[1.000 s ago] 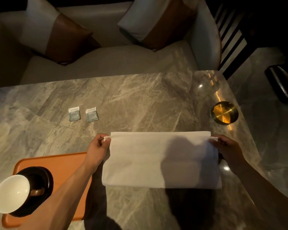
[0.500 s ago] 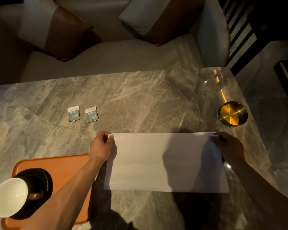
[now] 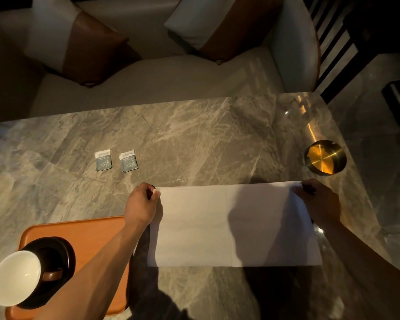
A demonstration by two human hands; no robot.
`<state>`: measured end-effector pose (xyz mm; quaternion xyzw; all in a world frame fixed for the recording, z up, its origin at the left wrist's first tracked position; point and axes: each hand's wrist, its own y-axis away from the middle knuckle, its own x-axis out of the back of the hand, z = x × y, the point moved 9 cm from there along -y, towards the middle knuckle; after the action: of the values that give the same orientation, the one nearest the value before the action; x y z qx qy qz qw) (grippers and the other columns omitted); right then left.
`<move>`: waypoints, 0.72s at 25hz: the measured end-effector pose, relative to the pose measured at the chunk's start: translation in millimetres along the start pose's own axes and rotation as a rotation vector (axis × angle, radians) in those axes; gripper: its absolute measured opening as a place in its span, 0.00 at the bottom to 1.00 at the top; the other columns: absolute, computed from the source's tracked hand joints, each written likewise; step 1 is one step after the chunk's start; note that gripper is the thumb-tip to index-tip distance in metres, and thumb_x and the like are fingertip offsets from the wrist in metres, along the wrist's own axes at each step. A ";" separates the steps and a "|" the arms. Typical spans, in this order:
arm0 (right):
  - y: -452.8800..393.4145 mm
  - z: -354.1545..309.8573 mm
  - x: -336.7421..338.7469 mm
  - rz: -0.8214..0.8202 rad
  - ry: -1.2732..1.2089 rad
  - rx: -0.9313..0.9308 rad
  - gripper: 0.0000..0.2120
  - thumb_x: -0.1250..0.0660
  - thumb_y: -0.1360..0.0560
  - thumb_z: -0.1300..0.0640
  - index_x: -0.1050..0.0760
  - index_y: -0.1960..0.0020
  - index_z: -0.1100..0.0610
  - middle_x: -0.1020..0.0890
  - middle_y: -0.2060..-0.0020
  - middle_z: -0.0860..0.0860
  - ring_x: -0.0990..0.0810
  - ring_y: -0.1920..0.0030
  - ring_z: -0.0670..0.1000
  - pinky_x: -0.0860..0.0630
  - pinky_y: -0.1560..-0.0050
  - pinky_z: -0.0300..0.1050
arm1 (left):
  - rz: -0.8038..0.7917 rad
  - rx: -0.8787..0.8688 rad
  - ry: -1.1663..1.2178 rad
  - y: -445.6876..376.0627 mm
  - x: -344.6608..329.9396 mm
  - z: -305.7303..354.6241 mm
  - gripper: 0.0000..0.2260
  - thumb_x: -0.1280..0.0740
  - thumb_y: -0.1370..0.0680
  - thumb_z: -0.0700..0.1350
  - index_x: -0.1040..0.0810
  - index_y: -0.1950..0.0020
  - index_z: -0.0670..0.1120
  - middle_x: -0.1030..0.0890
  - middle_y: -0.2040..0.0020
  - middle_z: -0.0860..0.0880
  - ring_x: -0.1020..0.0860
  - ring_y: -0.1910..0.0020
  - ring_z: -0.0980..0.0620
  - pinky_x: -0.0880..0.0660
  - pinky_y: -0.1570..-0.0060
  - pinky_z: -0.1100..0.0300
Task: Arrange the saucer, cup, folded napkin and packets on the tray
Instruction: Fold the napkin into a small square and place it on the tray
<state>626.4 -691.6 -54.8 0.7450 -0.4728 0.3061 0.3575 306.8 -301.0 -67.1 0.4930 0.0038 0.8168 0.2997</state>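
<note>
The desk (image 3: 194,139) is grey marble, and most of its near middle is taken by the napkin (image 3: 233,225), a white cloth lying flat as a wide strip, not yet small enough for the tray (image 3: 95,229). That orange tray sits at the near left corner of the desk, just beside the napkin's left edge, and already carries the dark saucer (image 3: 65,248) with the white cup (image 3: 15,277) on it, tipped toward the camera. A brass dish (image 3: 325,157) stands near the desk's right edge, apart from the work. The left hand (image 3: 142,205) pinches the napkin's far left corner between thumb and curled fingers; the right hand (image 3: 320,202) grips the far right corner in what looks like the same way, though shadow hides its fingertips. Two packets (image 3: 116,160) lie side by side on the bare marble beyond the left hand, well apart from the tray. The step in hand looks to be folding. To do it well, keep both corners taut and level, bring edge exactly over edge, check that the layers match at each end before letting go, then press the crease flat with open palms. The cloth is light and limp, so any slack will skew the fold.
</note>
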 end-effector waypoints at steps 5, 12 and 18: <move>-6.7 -3.6 -1.1 0.015 0.054 0.005 0.10 0.33 0.23 0.48 0.21 0.50 0.55 0.19 0.59 0.53 0.22 0.58 0.55 0.26 0.52 0.51 | 0.008 -0.037 -0.088 3.7 3.8 5.6 0.10 0.34 0.20 0.50 0.23 0.45 0.44 0.20 0.49 0.43 0.21 0.53 0.42 0.22 0.54 0.47; -3.4 -2.8 5.8 0.154 -0.007 -0.026 0.11 0.31 0.24 0.48 0.25 0.54 0.56 0.21 0.63 0.51 0.22 0.59 0.57 0.31 0.58 0.47 | 0.027 0.023 -0.111 25.4 9.0 2.8 0.15 0.34 0.20 0.51 0.30 0.38 0.45 0.24 0.43 0.42 0.22 0.50 0.40 0.22 0.54 0.44; 45.3 1.3 3.7 0.127 0.276 0.124 0.17 0.33 0.24 0.49 0.24 0.40 0.58 0.20 0.48 0.60 0.22 0.48 0.62 0.25 0.47 0.59 | 0.000 0.052 -0.024 71.7 -5.3 -13.4 0.22 0.32 0.22 0.50 0.33 0.31 0.47 0.28 0.38 0.43 0.24 0.42 0.41 0.23 0.48 0.46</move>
<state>586.1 -708.0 -41.5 0.6851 -0.4456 0.4562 0.3521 263.0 -358.6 -56.6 0.5104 0.0215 0.8105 0.2867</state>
